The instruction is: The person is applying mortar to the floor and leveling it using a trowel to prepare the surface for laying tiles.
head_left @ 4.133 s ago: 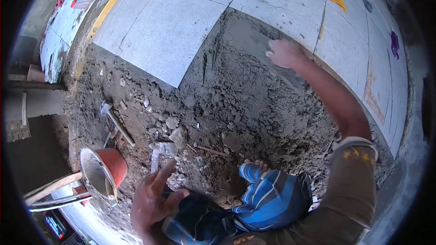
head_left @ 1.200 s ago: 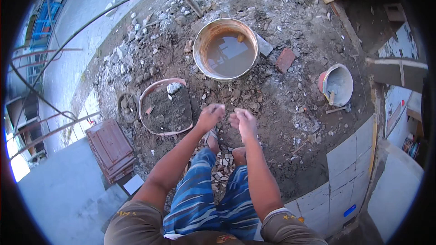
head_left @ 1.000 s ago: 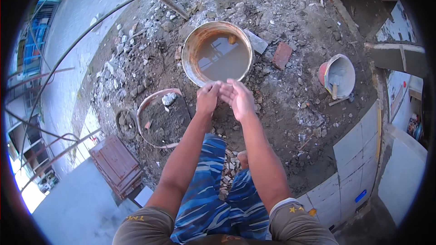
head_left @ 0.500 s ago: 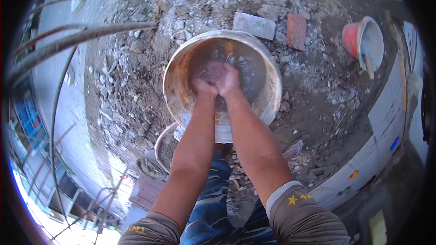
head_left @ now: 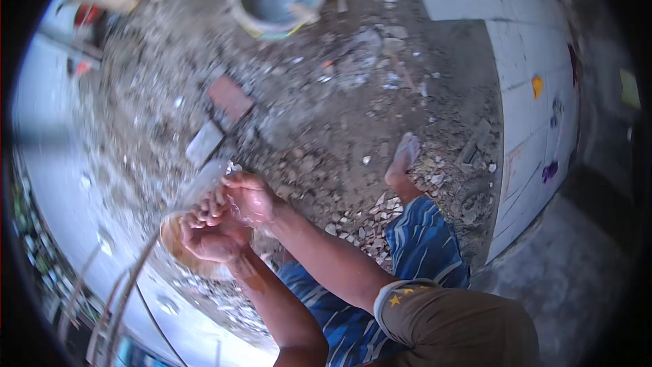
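While left hand (head_left: 214, 236) and right hand (head_left: 261, 194) cup water (head_left: 248, 211) near the bucket (head_left: 174, 243), scooping looks done; emptying, not yet.

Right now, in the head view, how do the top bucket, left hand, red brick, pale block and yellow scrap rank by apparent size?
Top bucket
Left hand
Red brick and pale block, too alike to rank
Yellow scrap

tub (head_left: 188, 259): partly hidden behind left hand (head_left: 216, 238) | bucket (head_left: 270, 27): clipped by top edge | brick (head_left: 231, 97): blurred | left arm (head_left: 282, 312): cut by lower edge
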A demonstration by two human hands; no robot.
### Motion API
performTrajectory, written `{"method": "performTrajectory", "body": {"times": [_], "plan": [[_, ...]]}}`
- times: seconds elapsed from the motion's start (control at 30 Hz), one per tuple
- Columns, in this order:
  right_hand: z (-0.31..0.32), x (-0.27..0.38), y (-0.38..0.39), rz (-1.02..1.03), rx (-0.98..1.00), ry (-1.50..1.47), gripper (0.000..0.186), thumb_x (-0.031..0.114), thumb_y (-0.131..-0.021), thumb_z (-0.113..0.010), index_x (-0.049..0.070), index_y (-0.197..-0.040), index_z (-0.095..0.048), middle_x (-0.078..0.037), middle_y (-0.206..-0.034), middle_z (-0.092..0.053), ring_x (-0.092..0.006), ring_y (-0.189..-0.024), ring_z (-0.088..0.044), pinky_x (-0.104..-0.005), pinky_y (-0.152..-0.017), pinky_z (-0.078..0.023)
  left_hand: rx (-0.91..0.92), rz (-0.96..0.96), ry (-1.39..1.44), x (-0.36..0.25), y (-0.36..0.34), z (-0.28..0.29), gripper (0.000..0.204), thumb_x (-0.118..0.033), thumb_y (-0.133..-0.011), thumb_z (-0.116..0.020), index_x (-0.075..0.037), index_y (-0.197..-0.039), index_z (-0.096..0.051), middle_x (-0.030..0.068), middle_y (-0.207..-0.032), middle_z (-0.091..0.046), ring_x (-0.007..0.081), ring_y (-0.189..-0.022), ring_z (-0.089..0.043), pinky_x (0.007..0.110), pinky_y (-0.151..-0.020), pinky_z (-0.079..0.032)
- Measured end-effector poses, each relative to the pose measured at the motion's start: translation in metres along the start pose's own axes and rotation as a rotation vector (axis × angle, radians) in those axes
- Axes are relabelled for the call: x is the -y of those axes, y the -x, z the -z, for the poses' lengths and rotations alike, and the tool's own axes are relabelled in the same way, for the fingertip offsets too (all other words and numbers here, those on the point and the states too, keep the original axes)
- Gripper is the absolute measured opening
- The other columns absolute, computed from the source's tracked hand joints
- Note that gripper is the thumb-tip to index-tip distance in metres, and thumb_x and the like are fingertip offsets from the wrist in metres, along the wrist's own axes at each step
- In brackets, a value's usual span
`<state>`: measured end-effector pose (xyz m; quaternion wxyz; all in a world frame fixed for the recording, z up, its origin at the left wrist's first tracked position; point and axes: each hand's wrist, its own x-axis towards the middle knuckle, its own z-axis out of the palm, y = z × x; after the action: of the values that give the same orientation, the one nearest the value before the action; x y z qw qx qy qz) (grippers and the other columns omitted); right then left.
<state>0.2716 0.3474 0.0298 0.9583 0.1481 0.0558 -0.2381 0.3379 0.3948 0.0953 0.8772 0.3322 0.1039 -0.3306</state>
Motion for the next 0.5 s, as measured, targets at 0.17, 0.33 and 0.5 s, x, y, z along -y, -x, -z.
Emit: {"method": "performTrajectory", "body": {"times": [0.17, 0.33, 0.5], "plan": [[0.02, 0.257, 0.129, 0.315, -0.06, -0.09, 0.045, 0.036, -0.104, -0.054, -0.004, -0.091, -0.071, -0.022, -0.093, -0.073, -0.0394, -0.091, -0.074, -0.0558, -0.087, -0.06, -0.037, 0.333, -0.198, 0.274, 0.035, -0.055, 0.033, -0.032, -0.092, -0.057, -0.014, -0.066, -0.047, 0.0039, -0.07, -0.056, 0.0261, -0.077, -0.059, 0.05, -0.092, -0.052], [0.052, 0.537, 0.269, 0.652, -0.032, 0.05, 0.041, 0.034, -0.106, -0.052, -0.001, -0.097, -0.072, -0.021, -0.102, -0.075, -0.0388, -0.1, -0.074, -0.0537, -0.098, -0.059, 0.231, 0.742, -0.153, 0.593, 0.074, -0.097, 0.031, -0.034, -0.093, -0.054, -0.01, -0.074, -0.06, 0.0134, -0.082, -0.067, 0.0329, -0.088, -0.065, 0.052, -0.095, -0.052], [0.093, 0.718, 0.402, 1.02, -0.303, 0.235, 0.046, 0.039, -0.104, -0.055, -0.005, -0.113, -0.066, -0.024, -0.117, -0.072, -0.0388, -0.117, -0.068, -0.0523, -0.107, -0.053, 0.403, 1.033, -0.27, 0.831, 0.148, -0.112, 0.034, -0.033, -0.097, -0.049, -0.004, -0.097, -0.068, 0.0154, -0.107, -0.073, 0.0306, -0.106, -0.068, 0.045, -0.1, -0.052]]}}
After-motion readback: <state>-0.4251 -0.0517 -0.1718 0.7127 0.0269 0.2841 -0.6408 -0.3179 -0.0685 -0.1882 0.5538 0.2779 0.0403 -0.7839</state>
